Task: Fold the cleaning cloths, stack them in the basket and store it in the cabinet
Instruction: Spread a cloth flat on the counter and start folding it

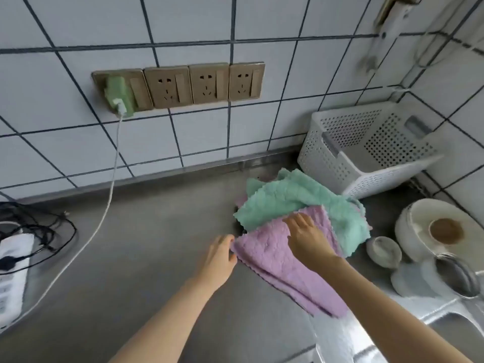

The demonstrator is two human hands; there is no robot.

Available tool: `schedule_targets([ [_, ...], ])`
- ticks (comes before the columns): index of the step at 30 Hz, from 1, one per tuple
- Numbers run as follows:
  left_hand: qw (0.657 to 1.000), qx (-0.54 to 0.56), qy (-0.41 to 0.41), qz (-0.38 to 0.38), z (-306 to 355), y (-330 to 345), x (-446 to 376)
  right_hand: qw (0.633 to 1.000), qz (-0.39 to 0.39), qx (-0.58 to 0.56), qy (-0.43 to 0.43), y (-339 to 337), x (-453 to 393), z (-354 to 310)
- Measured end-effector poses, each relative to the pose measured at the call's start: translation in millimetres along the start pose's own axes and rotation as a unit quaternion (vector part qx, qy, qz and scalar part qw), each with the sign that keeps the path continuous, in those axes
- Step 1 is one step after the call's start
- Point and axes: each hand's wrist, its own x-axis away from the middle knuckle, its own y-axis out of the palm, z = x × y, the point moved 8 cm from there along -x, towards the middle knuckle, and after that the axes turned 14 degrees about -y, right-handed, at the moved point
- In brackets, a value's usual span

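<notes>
A purple cleaning cloth lies on top of a loose pile on the steel counter, over a crumpled green cloth. More purple fabric peeks out beneath the green one. My left hand pinches the purple cloth's left corner. My right hand lies flat on that cloth with its fingers spread, pressing it down. A white perforated basket stands tilted against the tiled wall at the back right, with nothing inside it.
Bowls and a plate are stacked right of the cloths, beside a sink rim. A white cable hangs from a green charger in the wall sockets. A power strip with black cords lies at far left.
</notes>
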Motion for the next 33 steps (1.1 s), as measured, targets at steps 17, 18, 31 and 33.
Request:
schedule_targets([
  [17,0.995,0.055,-0.068,-0.043,-4,14,-5,0.992,-0.123,0.024,-0.016,-14,-20,50],
  [18,0.992,0.077,-0.072,-0.069,-8,8,-2,0.991,-0.128,-0.024,-0.024,-18,-21,47],
  [31,0.997,-0.029,-0.077,0.015,-43,-241,18,0.974,0.026,-0.153,-0.167,-161,-116,-55],
  [33,0.989,0.009,-0.048,0.142,-36,-283,39,0.963,0.13,-0.146,-0.187,-185,-115,-71],
])
